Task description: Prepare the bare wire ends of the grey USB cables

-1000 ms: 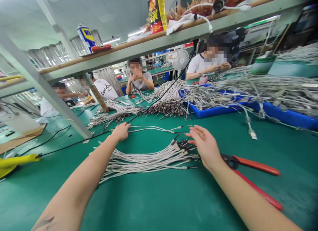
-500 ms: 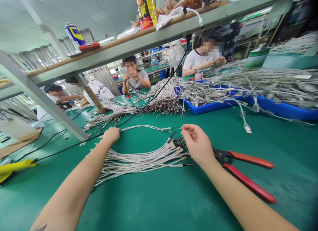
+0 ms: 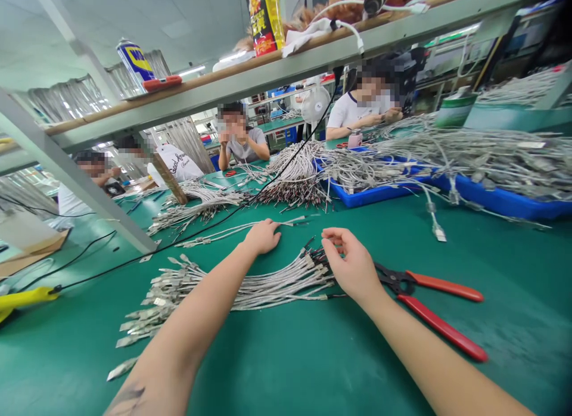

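A bundle of white cables [image 3: 277, 288] lies on the green table, with its stripped red and black wire ends toward the right and its metal-plug ends toward the left. My left hand [image 3: 263, 236] reaches over the bundle, its fingers loosely bent and no cable visibly gripped. Just behind that hand, a few loose white cables [image 3: 214, 235] rest on the table; the hand hides part of them. Beside the wire ends, my right hand [image 3: 351, 261] is half curled, thumb apart from the fingers, with nothing visible between them. Red-handled pliers [image 3: 442, 326] lie to the right, partly behind my right wrist.
Blue trays [image 3: 375, 192] heaped with cables stand at the back right. A large cable pile [image 3: 297, 171] is at the back centre. A black cord [image 3: 179, 244] crosses the table near a shelf post [image 3: 111, 213]. Co-workers [image 3: 243, 139] sit beyond the table.
My left hand has moved right, away from the cables' left ends. The loose cable strung between my hands now lies on the table, its wire end away from my right hand.
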Action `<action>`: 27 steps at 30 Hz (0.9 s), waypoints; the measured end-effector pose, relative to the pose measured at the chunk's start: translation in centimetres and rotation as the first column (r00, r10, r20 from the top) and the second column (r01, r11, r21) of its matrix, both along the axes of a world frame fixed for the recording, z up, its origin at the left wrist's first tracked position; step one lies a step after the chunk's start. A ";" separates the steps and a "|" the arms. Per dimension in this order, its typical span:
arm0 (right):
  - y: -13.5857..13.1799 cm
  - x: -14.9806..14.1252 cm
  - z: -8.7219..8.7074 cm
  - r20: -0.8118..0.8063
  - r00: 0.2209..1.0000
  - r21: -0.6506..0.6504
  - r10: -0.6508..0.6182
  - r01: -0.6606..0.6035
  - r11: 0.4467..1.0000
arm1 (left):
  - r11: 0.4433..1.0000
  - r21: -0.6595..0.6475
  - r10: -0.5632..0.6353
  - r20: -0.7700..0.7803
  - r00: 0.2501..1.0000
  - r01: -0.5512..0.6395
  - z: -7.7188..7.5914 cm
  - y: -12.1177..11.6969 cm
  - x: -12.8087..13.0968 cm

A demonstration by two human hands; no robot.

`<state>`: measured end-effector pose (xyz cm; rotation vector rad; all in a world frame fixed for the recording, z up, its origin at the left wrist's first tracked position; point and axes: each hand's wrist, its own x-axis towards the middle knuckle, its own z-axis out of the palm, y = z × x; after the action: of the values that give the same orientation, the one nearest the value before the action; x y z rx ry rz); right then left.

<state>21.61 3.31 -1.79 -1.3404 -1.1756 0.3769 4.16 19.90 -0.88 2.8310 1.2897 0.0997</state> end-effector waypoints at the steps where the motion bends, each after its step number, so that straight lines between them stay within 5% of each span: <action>1: 0.0 0.0 0.0 0.018 1.000 -0.003 0.005 -0.005 1.000 | 1.000 0.000 0.025 0.024 0.999 -0.025 -0.2 0.1 0.1; 4: -0.1 -0.3 -0.2 0.078 0.996 -0.013 0.050 -0.050 0.999 | 0.999 -0.022 0.049 0.077 0.996 -0.048 -0.6 -1.0 -1.1; 9: -1.2 -2.0 -0.5 0.208 0.951 -0.034 0.228 -0.226 0.973 | 0.998 -0.058 -0.002 0.115 0.993 0.009 -0.1 -6.9 -7.0; 17: -2.5 -5.3 -1.8 0.540 0.678 -0.155 0.498 -0.501 0.851 | 0.981 -0.048 0.193 0.278 0.941 -0.187 2.2 -11.8 -19.4; 20: -2.1 -5.3 -2.4 0.603 0.658 -0.128 0.451 -0.478 0.869 | 0.980 -0.036 0.197 0.350 0.916 -0.198 2.2 -12.7 -21.1; 27: -1.3 -5.3 -3.2 0.694 0.613 -0.098 0.378 -0.440 0.893 | 0.989 -0.147 0.045 0.269 0.962 -0.005 2.2 -14.5 -21.1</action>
<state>16.29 2.01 -4.96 -1.1469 -2.1478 0.1208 -16.97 5.38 1.32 2.5696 1.2190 0.3655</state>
